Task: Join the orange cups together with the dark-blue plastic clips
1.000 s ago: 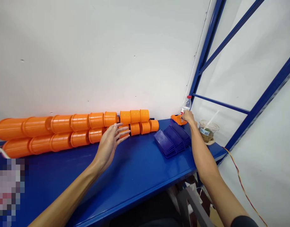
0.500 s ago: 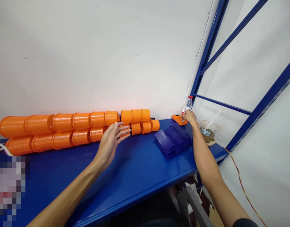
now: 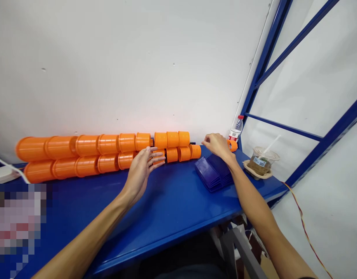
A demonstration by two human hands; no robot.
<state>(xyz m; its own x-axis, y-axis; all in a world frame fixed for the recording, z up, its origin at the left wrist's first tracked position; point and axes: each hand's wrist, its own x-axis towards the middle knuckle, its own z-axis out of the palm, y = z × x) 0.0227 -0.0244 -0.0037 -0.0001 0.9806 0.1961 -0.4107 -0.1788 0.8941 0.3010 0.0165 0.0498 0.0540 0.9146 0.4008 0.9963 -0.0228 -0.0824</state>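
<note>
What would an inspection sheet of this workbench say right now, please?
Surface: blue shelf top.
Job's things: orange cups nested in two rows along the wall; purple stack at right; lone orange cup behind it.
Clutter: water bottle; drink cup with straw.
Hands: left hand open, fingertips at the lower row; right hand open, palm down over the purple stack.
Cables: red-yellow wire off the right end; white cable far left.
Surroundings: white wall; blue rack frame.

Glossy orange plastic cups (image 3: 108, 144); smooth painted-metal shelf (image 3: 167, 201), seemingly; clear plastic bottle (image 3: 236, 130).
</note>
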